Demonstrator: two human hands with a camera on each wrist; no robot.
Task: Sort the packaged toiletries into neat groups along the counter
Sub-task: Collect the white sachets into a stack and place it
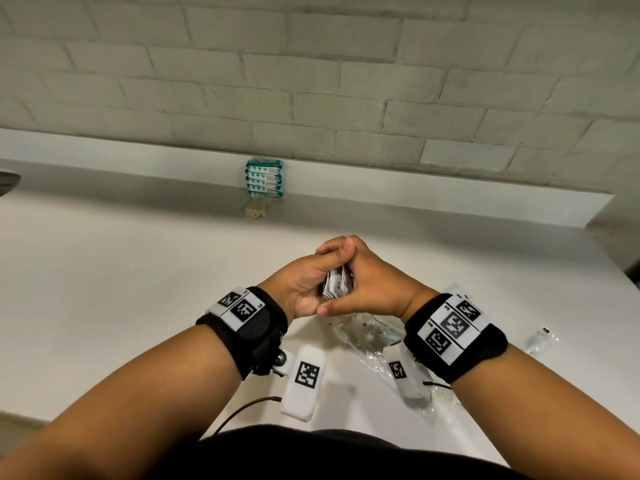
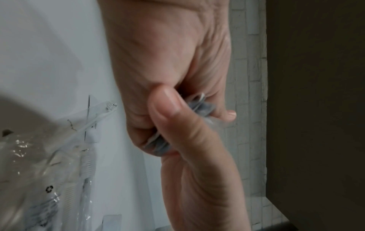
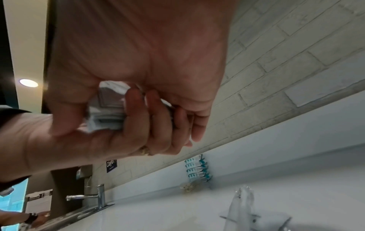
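A small stack of white packets [image 1: 337, 285] is held upright above the white counter [image 1: 138, 289], pressed between both hands. My left hand [image 1: 308, 277] grips it from the left with fingers curled over the top. My right hand [image 1: 369, 282] grips it from the right, its thumb tucked under the left palm. The right wrist view shows the stack [image 3: 106, 112] squeezed between my right palm and the left hand's fingers. Only its edges [image 2: 199, 107] show in the left wrist view. Several teal packets [image 1: 265, 178] stand stacked against the backsplash ledge.
A small beige item [image 1: 257, 209] lies in front of the teal stack. Clear plastic-wrapped items [image 1: 374, 337] lie under my right wrist, and one small clear packet [image 1: 540, 339] sits further right. A chrome faucet [image 3: 98, 197] and sink rim [image 1: 7, 183] are to the left.
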